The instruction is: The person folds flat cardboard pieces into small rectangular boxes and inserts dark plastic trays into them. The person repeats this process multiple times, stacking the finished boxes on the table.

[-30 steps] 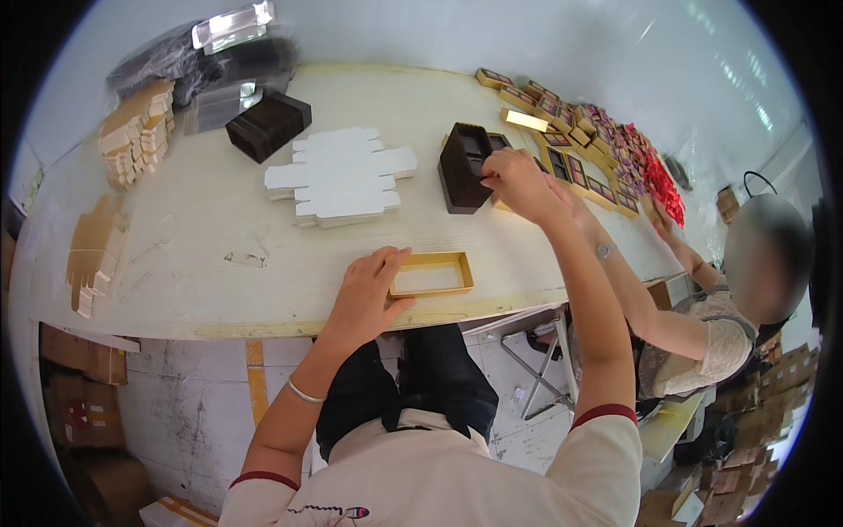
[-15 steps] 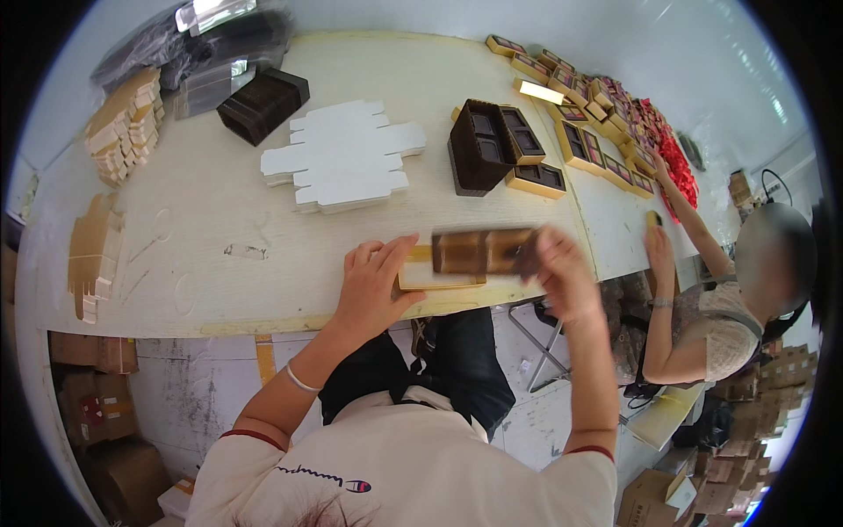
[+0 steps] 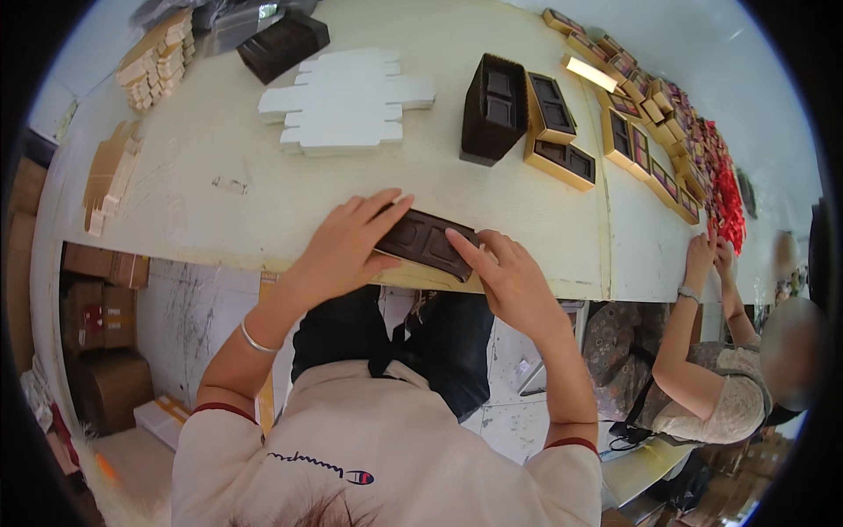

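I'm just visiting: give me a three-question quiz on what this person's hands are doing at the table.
1. True or false: both hands touch the dark brown tray insert.
2. Which lies nearer the left hand? A. the white flat cartons B. the red packets
3. Fill in: the insert sits at the table's ____ edge.

Key: 1 true. 2 A. 3 near: the right hand presses it there too.

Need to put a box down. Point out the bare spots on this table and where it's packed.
Bare table lies between the white die-cut stack and the near edge, left of the left hand. Another free patch sits between the dark tray and the brown insert stack. The far right, with rows of gold boxes, is crowded.
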`<move>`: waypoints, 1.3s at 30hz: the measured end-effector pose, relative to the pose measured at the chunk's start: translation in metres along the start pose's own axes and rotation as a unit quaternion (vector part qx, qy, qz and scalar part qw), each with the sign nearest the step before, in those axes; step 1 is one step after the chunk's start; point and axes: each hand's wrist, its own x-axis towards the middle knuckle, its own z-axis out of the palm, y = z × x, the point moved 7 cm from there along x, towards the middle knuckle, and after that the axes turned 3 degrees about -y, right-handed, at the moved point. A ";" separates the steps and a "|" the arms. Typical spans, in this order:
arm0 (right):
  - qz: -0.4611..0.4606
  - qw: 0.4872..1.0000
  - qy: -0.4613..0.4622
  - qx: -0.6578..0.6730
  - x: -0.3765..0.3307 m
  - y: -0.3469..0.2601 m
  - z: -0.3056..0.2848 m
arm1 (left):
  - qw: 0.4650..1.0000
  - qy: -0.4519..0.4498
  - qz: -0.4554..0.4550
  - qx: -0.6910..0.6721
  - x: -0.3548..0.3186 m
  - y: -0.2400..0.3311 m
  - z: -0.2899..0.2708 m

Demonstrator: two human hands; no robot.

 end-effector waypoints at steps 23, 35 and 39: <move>-0.021 0.982 0.049 0.180 0.020 0.008 0.006 | 0.998 -0.029 -0.020 0.046 0.016 0.014 0.006; 0.006 0.978 -0.081 0.190 0.036 0.009 0.009 | 0.993 -0.103 0.044 -0.034 0.020 0.006 -0.003; 0.046 0.962 -0.189 0.191 0.055 0.014 0.013 | 0.995 -0.082 0.047 -0.004 0.018 0.004 -0.003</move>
